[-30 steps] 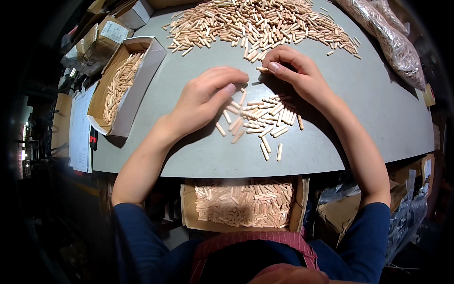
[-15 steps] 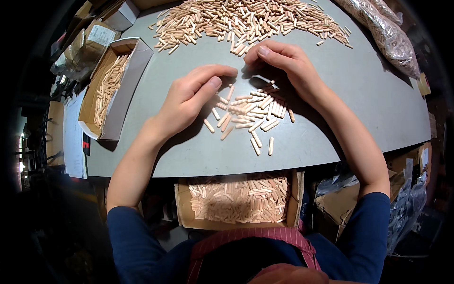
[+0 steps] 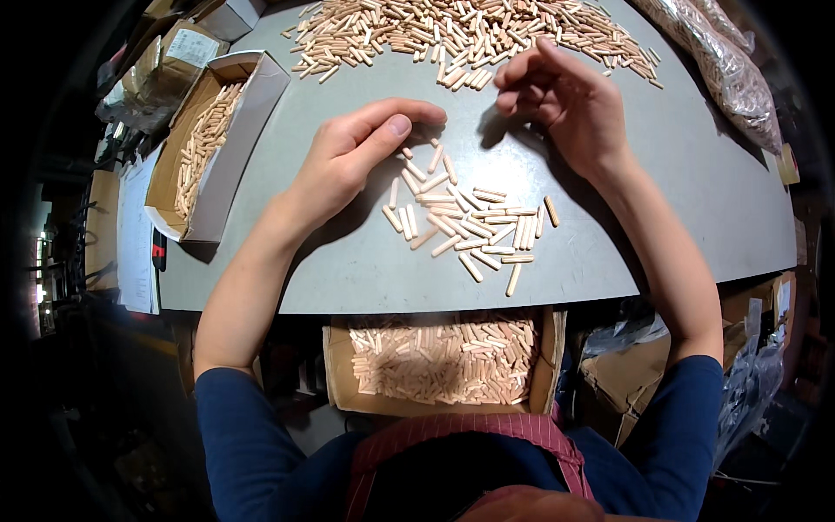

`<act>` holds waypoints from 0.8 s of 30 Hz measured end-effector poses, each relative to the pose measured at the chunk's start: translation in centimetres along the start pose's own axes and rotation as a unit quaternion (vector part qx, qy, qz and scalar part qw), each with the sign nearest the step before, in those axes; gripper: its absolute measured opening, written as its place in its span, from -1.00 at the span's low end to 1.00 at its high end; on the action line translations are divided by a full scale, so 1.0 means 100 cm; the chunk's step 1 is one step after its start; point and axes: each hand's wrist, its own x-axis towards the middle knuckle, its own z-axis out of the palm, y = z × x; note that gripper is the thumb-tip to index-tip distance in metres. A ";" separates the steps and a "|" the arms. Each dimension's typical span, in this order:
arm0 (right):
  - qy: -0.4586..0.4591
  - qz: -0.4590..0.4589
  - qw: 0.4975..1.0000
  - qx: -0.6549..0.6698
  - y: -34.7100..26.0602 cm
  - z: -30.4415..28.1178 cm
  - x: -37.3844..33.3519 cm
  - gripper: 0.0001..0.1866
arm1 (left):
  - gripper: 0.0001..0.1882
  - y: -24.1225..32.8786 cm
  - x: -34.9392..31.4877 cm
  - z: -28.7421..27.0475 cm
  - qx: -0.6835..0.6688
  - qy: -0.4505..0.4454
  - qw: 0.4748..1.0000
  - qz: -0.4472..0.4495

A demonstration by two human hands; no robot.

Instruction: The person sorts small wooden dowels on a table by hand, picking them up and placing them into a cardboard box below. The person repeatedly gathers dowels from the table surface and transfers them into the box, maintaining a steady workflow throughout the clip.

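A small group of wooden dowel pins (image 3: 474, 228) lies loosely scattered on the grey table (image 3: 348, 278) between my hands. My left hand (image 3: 352, 157) rests at their left edge, open, its fingers stretched and held together, the thumb lying along the index finger. A few pins show just by its fingertips. Beyond the group and to the right, my right hand (image 3: 574, 109) is raised above the table, open, with loosely bent fingers and the thumb pointing up. Nothing shows in either hand. A large heap of the same dowel pins (image 3: 452, 35) spreads across the far side.
At the left stands an open cardboard box (image 3: 252, 122) part-filled with dowels. Below the table's near edge sits another carton (image 3: 339, 396) full of them. A clear plastic bag of dowels (image 3: 726, 74) lies far right. Papers (image 3: 137, 244) are at the left edge.
My right hand has moved right, away from my left hand, and turned with its thumb up. The small group of pins has spread a little and shifted. My left hand stays nearly in place.
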 end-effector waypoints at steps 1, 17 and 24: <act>0.012 -0.002 1.000 0.001 -0.001 -0.003 0.003 -0.51 | -0.55 0.001 -0.001 -0.001 0.013 -0.006 1.000 0.005; -0.014 0.024 0.999 -0.045 0.001 0.007 0.003 -0.47 | -0.50 0.006 -0.002 0.006 0.121 -0.082 0.986 0.084; -0.019 0.046 0.997 -0.054 -0.002 0.013 0.000 -0.40 | -0.50 0.009 -0.004 0.010 0.126 -0.114 0.979 0.109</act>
